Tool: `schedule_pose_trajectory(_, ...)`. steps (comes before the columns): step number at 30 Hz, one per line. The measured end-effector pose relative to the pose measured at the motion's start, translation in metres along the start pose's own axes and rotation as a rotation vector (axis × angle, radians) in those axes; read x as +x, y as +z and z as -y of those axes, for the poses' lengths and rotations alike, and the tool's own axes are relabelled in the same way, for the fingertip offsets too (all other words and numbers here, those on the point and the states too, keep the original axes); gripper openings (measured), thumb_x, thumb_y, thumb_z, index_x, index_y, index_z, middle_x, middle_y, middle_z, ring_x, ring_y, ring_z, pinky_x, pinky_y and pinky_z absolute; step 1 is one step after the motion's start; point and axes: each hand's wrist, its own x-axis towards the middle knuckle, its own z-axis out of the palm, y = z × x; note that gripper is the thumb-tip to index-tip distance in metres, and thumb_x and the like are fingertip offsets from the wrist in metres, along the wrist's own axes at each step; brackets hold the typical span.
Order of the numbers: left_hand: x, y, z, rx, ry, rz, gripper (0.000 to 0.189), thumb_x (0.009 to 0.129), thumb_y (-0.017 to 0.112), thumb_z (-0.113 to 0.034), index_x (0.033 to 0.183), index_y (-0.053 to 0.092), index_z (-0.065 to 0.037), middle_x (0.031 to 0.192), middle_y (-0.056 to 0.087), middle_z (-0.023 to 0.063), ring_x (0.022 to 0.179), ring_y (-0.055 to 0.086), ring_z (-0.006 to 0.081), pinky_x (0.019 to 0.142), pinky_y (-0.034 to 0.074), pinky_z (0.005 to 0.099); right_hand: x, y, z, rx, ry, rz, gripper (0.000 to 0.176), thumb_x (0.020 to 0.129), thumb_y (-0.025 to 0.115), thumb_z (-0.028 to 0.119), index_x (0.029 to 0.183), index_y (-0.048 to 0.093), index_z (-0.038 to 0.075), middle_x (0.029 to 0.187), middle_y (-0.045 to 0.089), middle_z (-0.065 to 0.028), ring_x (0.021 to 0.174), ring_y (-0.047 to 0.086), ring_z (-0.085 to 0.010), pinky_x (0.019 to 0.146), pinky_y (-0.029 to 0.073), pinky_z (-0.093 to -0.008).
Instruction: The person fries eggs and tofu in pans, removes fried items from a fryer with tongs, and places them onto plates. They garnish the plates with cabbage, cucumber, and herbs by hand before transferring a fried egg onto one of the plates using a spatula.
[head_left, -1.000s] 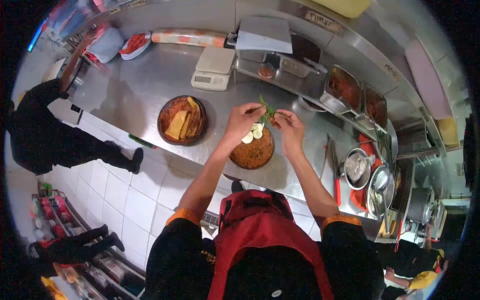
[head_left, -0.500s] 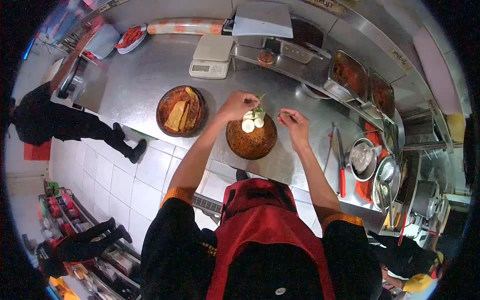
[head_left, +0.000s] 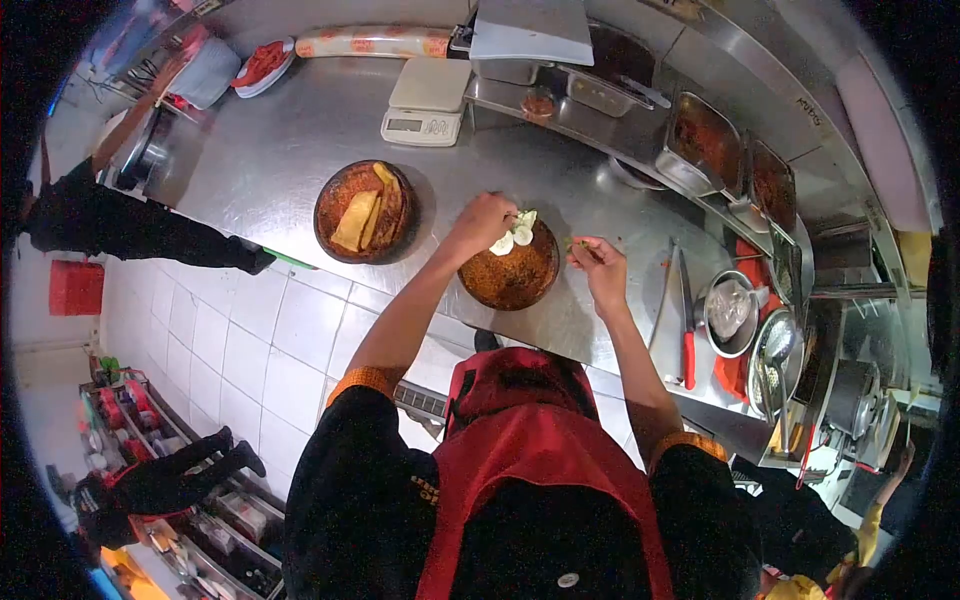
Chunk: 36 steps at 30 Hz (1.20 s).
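Observation:
My left hand point(head_left: 485, 224) reaches over the far side of a dark round stone dish point(head_left: 508, 283) spread with a reddish-brown paste. Its fingers pinch a green herb sprig, partly hidden, right at the pale cucumber slices point(head_left: 523, 236) on the dish. Just right of the dish, my right hand point(head_left: 602, 270) is raised with thumb and fingers pinched on a small green sprig point(head_left: 578, 243). To the left stands a second stone dish point(head_left: 330, 215) with similar paste, holding flat yellow-brown pieces point(head_left: 354, 222) and a yellow strip.
A kitchen scale point(head_left: 425, 105) stands behind the dishes. Metal trays point(head_left: 700, 135) of food line the raised shelf. At right lie a red-handled knife point(head_left: 688, 330), a bowl with a plastic bag point(head_left: 730, 310) and a strainer point(head_left: 775, 350). Co-workers point(head_left: 110, 215) stand around.
My left hand has lowered the sprig onto the cucumber slices. My right hand has drawn slightly down, still pinching. The co-worker at left has stretched an arm toward the white container.

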Motion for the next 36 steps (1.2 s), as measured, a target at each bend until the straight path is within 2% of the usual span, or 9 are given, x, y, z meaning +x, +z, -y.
schedule_pose_trajectory(8,-0.008,-0.001,-0.019,0.238,-0.095,0.029,0.013,0.074,0.059,-0.013,0.085,0.059,-0.007,0.082,0.059,0.0154,0.080,0.058,0.0332,0.075,0.046,0.0424,-0.004,-0.002,-0.005,0.043,-0.031,0.021,0.012,0.082,0.060,0.003,0.093,0.057,0.000,0.086,0.063,-0.0088,0.072,0.059,-0.0130,0.066,0.046,-0.0242)
schedule_pose_trajectory(11,-0.012,0.000,-0.015,0.379,0.033,-0.136,0.016,0.072,0.063,-0.013,0.087,0.060,-0.007,0.086,0.057,0.0176,0.083,0.057,0.0327,0.074,0.046,0.0427,-0.005,-0.002,-0.006,0.015,-0.023,0.032,0.012,0.081,0.060,0.002,0.092,0.055,0.000,0.085,0.063,-0.0092,0.073,0.059,-0.0134,0.066,0.047,-0.0246)
schedule_pose_trajectory(20,-0.032,-0.026,-0.020,-0.112,-0.169,-0.065,0.019,0.072,0.061,-0.007,0.089,0.057,-0.001,0.092,0.056,0.0168,0.088,0.055,0.0356,0.076,0.044,0.0416,-0.005,-0.001,-0.004,-0.082,-0.053,0.013,0.013,0.080,0.060,0.001,0.093,0.058,-0.001,0.086,0.063,-0.0082,0.076,0.060,-0.0132,0.069,0.047,-0.0252)
schedule_pose_trajectory(25,-0.036,-0.033,-0.035,-0.143,-0.092,-0.291,0.018,0.073,0.056,-0.001,0.090,0.059,-0.003,0.084,0.056,0.0148,0.082,0.056,0.0329,0.072,0.046,0.0386,-0.006,0.002,-0.013,0.195,0.062,-0.013,0.015,0.080,0.057,0.003,0.095,0.059,0.000,0.087,0.064,-0.0108,0.080,0.062,-0.0179,0.074,0.048,-0.0289)
schedule_pose_trajectory(28,-0.037,-0.029,-0.063,-0.549,-0.200,-0.227,0.019,0.086,0.053,-0.011,0.100,0.059,0.000,0.098,0.061,0.0099,0.089,0.059,0.0161,0.076,0.047,0.0269,-0.019,-0.003,-0.009,0.164,0.053,-0.113,0.023,0.078,0.051,-0.001,0.100,0.058,0.000,0.089,0.064,-0.0132,0.086,0.062,-0.0225,0.082,0.048,-0.0328)
schedule_pose_trajectory(29,-0.036,-0.020,-0.067,-0.610,-0.180,-0.195,0.021,0.088,0.052,-0.013,0.102,0.058,0.001,0.099,0.061,0.0092,0.089,0.059,0.0160,0.078,0.047,0.0273,-0.022,-0.003,-0.020,0.293,-0.200,-0.090,0.022,0.077,0.054,-0.003,0.097,0.060,0.001,0.089,0.065,-0.0106,0.083,0.063,-0.0207,0.077,0.050,-0.0307)
schedule_pose_trajectory(30,-0.036,-0.009,-0.075,-0.663,-0.177,-0.166,0.023,0.089,0.052,-0.015,0.104,0.057,0.003,0.099,0.060,0.0085,0.090,0.058,0.0158,0.079,0.047,0.0277,-0.023,-0.003,-0.021,-0.042,-0.196,-0.160,0.013,0.084,0.051,-0.001,0.093,0.060,-0.002,0.089,0.062,-0.0091,0.083,0.061,-0.0169,0.076,0.049,-0.0294)
schedule_pose_trajectory(32,-0.038,0.002,-0.114,-1.002,-0.275,-0.095,0.030,0.090,0.051,-0.024,0.105,0.056,0.002,0.100,0.059,0.0070,0.089,0.057,0.0138,0.078,0.046,0.0268,-0.044,0.004,0.010,-0.297,-0.324,-0.258,0.012,0.080,0.054,-0.003,0.089,0.062,-0.001,0.083,0.062,-0.0096,0.076,0.062,-0.0190,0.070,0.049,-0.0298)
schedule_pose_trajectory(36,-0.034,0.025,-0.164,-1.530,-0.666,0.077,0.030,0.091,0.045,-0.035,0.099,0.057,-0.009,0.098,0.059,0.0034,0.088,0.056,0.0115,0.074,0.043,0.0248,-0.077,0.003,0.047,-0.433,-0.358,-0.303,0.013,0.073,0.060,-0.001,0.084,0.064,0.003,0.080,0.061,-0.0096,0.077,0.060,-0.0218,0.072,0.047,-0.0328)
